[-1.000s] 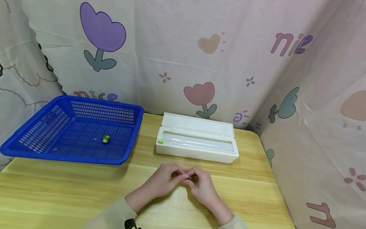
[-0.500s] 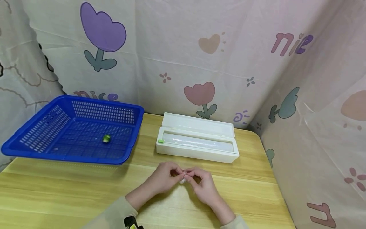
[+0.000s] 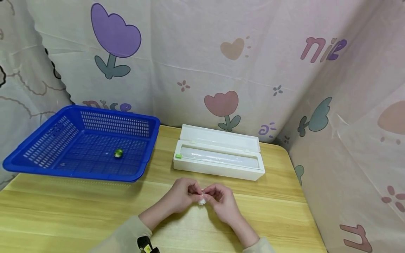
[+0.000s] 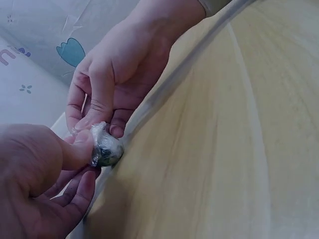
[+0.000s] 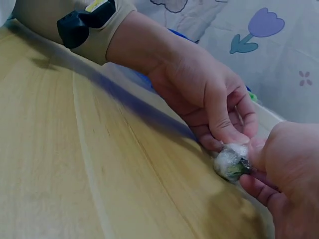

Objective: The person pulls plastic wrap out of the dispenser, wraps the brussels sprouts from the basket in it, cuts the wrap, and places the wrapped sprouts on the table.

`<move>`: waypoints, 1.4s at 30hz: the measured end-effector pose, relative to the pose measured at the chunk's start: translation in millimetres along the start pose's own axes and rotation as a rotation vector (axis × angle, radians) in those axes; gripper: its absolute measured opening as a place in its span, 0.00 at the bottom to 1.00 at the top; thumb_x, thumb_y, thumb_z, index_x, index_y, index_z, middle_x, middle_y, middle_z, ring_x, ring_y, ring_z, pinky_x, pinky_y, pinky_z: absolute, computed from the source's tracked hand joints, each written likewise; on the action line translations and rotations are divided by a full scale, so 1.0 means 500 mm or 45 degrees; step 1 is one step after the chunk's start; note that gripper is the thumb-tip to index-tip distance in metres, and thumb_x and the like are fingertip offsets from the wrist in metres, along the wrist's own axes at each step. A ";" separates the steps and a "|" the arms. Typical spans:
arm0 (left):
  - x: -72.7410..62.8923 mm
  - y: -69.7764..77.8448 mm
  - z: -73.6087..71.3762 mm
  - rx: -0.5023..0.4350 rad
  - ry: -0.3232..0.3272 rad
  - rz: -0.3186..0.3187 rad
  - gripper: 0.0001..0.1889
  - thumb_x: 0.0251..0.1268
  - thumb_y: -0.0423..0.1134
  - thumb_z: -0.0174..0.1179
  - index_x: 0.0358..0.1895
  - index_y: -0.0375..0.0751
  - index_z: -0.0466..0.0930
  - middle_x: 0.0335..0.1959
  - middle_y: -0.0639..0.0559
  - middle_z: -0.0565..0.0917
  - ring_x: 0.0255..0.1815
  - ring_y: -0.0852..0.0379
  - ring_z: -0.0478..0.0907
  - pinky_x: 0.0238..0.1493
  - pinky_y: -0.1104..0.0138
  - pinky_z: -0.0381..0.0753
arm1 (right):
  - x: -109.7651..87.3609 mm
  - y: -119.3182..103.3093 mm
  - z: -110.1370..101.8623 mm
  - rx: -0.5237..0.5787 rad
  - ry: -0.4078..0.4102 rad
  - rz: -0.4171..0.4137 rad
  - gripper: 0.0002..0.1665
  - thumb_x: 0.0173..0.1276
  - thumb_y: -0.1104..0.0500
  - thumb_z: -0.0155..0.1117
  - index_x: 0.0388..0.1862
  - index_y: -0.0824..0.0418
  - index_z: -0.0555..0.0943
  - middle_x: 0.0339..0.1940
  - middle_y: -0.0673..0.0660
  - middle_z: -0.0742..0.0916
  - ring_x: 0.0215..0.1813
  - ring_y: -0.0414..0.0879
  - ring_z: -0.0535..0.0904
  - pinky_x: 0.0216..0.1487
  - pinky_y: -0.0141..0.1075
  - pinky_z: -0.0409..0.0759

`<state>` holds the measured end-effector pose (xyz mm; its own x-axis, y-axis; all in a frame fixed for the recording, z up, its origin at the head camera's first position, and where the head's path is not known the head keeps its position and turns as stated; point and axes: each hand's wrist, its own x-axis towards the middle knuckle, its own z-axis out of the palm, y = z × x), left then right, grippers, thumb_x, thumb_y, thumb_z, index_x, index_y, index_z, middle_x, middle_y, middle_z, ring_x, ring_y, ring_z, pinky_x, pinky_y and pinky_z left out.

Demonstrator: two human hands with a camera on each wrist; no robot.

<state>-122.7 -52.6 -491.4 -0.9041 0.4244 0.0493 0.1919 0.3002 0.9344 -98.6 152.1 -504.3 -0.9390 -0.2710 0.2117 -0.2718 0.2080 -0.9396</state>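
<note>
Between my two hands, low over the table, is a small round green vegetable in crinkled cling film, which looks like a Brussels sprout (image 4: 108, 150). My left hand (image 3: 182, 197) pinches the gathered film from one side with thumb and fingers. From the other side my right hand (image 3: 223, 203) pinches it too, and the fingertips of both hands nearly meet. The wrapped ball shows below the fingertips in the head view, and its dark green side shows through the film in the right wrist view. Fingers hide its upper part.
A white cling film box (image 3: 218, 172) with its lid raised stands beyond my hands, a film roll (image 3: 218, 157) inside. To the left is a blue plastic basket (image 3: 95, 175) holding one unwrapped green sprout (image 3: 118, 153). A printed curtain (image 3: 190, 42) hangs behind the wooden table (image 3: 79, 211).
The wrapped sprout was mostly hidden by my fingers and now shows below them, nearer to me. My fingertips have shifted around the film. The basket and box stay in place.
</note>
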 end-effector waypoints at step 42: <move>-0.013 0.007 -0.012 0.407 0.064 0.149 0.02 0.66 0.37 0.75 0.39 0.45 0.95 0.33 0.65 0.84 0.35 0.66 0.80 0.39 0.67 0.82 | 0.029 0.011 -0.013 -0.192 -0.142 -0.180 0.08 0.58 0.67 0.82 0.37 0.63 0.92 0.37 0.54 0.92 0.41 0.49 0.90 0.45 0.38 0.88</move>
<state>-118.4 -59.7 -486.5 -0.8849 0.4318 0.1746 0.3985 0.5080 0.7636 -114.9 155.5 -504.6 -0.8627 -0.4078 0.2991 -0.4349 0.2963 -0.8504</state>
